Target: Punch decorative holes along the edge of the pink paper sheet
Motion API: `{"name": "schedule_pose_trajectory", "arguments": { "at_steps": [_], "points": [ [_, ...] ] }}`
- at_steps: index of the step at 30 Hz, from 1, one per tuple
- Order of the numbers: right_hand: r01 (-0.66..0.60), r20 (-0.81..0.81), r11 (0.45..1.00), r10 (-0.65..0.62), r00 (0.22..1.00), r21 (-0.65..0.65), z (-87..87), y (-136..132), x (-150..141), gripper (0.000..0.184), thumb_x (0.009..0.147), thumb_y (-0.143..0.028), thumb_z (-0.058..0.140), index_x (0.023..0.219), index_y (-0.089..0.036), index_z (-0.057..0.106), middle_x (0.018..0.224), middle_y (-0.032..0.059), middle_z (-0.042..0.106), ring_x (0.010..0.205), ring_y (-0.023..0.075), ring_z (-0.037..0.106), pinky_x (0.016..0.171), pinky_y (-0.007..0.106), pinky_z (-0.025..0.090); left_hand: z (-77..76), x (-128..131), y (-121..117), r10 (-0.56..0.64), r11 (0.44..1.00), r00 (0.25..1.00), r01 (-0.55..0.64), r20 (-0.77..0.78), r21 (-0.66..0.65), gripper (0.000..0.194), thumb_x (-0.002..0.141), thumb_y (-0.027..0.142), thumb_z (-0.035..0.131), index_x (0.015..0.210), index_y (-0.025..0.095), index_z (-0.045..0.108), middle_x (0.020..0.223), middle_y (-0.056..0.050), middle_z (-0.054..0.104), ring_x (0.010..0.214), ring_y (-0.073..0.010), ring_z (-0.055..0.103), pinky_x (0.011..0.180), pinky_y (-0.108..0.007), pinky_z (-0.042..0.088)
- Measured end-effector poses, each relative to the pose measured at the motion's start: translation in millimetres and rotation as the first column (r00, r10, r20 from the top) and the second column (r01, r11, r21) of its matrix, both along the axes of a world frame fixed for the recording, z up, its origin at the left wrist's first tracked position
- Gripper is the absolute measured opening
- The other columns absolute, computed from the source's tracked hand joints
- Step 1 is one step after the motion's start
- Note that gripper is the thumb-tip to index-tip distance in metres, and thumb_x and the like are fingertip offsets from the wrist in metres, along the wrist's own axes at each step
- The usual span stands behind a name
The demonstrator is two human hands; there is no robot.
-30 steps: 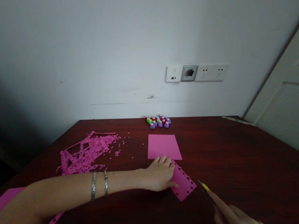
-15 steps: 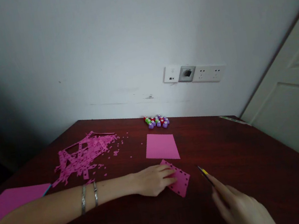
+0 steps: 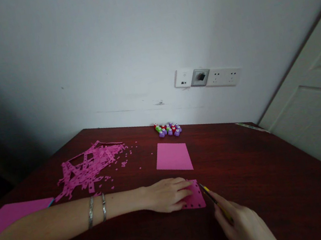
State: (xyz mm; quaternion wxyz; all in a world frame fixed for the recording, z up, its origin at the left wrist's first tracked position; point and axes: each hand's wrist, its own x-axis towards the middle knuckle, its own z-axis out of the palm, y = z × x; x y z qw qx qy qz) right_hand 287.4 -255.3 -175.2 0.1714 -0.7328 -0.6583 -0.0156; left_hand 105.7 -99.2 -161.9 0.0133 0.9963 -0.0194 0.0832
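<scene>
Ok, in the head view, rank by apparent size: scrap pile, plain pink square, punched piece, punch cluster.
1. scrap pile
2. plain pink square
3. punch cluster and punched piece: look alike; the piece is partly covered by the left hand, so unranked.

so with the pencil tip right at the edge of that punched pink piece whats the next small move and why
Probably bring the pencil tip the last bit onto the punched pink piece and start marking. The left hand already lies flat on the piece's left part, pinning it to the table, and the right hand holds the pencil with its tip at the piece's right edge.
</scene>
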Motion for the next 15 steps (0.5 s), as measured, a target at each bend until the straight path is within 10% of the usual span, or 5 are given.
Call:
{"name": "schedule_pose_trajectory", "arguments": {
  "at_steps": [15],
  "points": [
    [-0.030, -0.145, 0.998, 0.021, 0.989, -0.057, 1.4, 11.8, -11.5, 0.046, 0.083, -0.016, 0.032, 0.124, -0.020, 0.051, 0.078, 0.0056, 0.071, 0.061, 0.0156, 0.066, 0.063, 0.022, 0.051, -7.3, 2.0, 11.0, 0.020, 0.998, 0.997, -0.025, -0.069, -0.064, 0.054, 0.086, 0.045, 0.042, 0.126, 0.009, 0.042, 0.138, -0.016, 0.033, 0.116, -0.0250, 0.037, 0.099, -0.034, 0.029]
  ]
}}
